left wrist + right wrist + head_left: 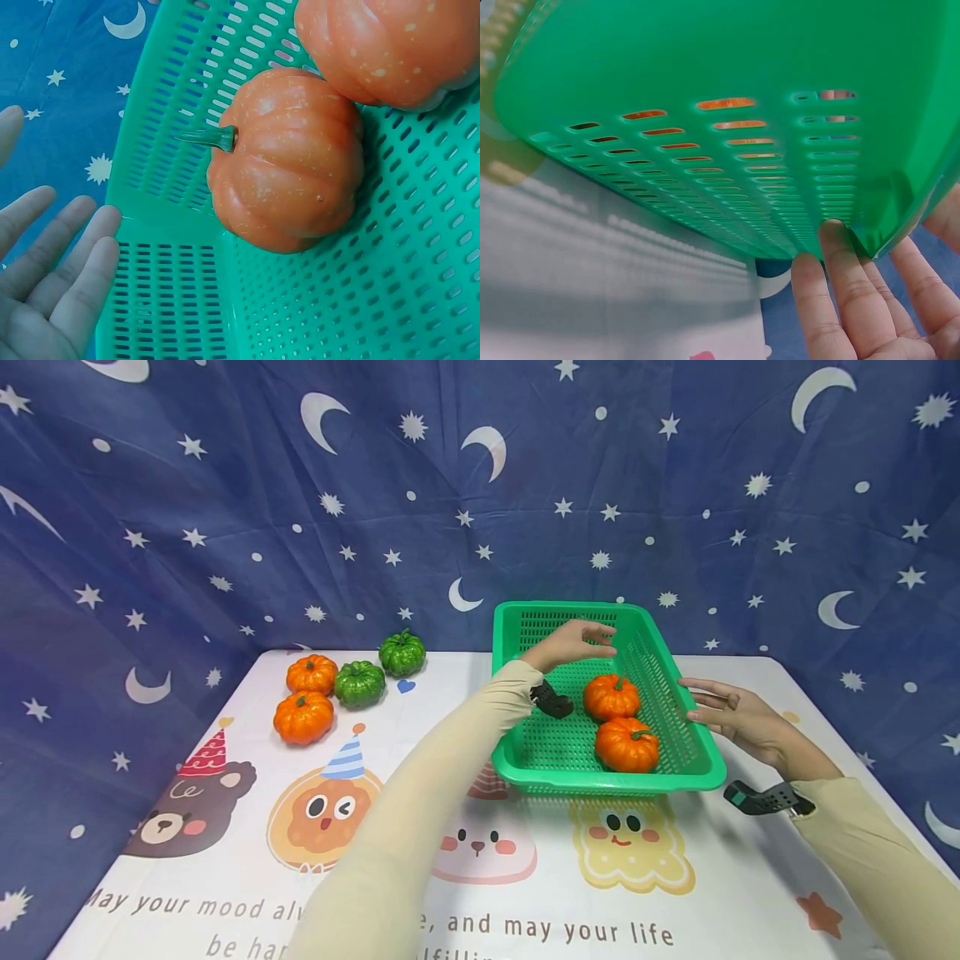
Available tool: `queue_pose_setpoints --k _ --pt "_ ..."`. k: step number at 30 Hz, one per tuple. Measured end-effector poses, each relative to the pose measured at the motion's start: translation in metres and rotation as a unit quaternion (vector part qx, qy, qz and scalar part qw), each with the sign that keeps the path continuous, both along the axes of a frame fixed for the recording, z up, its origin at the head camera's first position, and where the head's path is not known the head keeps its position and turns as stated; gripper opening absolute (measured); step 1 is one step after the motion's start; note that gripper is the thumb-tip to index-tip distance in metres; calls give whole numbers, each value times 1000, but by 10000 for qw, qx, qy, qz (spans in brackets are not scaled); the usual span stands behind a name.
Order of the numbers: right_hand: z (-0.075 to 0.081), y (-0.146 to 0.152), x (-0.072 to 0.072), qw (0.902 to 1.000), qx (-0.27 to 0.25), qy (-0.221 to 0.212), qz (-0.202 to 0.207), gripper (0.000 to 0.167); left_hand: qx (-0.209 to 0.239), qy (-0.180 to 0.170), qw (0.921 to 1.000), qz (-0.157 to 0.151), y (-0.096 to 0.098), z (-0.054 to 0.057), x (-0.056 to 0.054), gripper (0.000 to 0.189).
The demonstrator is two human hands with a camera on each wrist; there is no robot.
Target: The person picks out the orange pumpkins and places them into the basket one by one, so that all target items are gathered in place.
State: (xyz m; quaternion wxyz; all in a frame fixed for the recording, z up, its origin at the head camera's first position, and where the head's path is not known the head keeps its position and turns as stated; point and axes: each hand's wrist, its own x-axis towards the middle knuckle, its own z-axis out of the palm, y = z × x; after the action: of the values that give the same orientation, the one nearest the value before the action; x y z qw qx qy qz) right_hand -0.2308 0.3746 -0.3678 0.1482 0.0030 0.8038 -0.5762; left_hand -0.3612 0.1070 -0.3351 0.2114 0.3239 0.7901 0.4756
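While my nearer left hand [576,643], like my right hand [742,727], is holding its fingers apart, the closest pumpkin [609,700] is lying at its six o'clock.

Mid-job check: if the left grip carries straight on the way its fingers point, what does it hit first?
Most likely the right wall of the basket, just past the fingertips. Height is hard to judge, so the left grip might instead clear the rim.
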Motion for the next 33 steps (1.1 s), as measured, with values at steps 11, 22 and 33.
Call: queue_pose_setpoints --k 11,22,33 --pt "-1 0 0 10000 21 6 32 67 186 -9 9997 -164 -15 11 4 48" --pt "-1 1 0 10000 -18 9 50 66 315 78 9994 -140 -34 20 5 46" --pt "-1 1 0 10000 42 7 86 66 439 -28 9990 -1 -56 31 9 46"
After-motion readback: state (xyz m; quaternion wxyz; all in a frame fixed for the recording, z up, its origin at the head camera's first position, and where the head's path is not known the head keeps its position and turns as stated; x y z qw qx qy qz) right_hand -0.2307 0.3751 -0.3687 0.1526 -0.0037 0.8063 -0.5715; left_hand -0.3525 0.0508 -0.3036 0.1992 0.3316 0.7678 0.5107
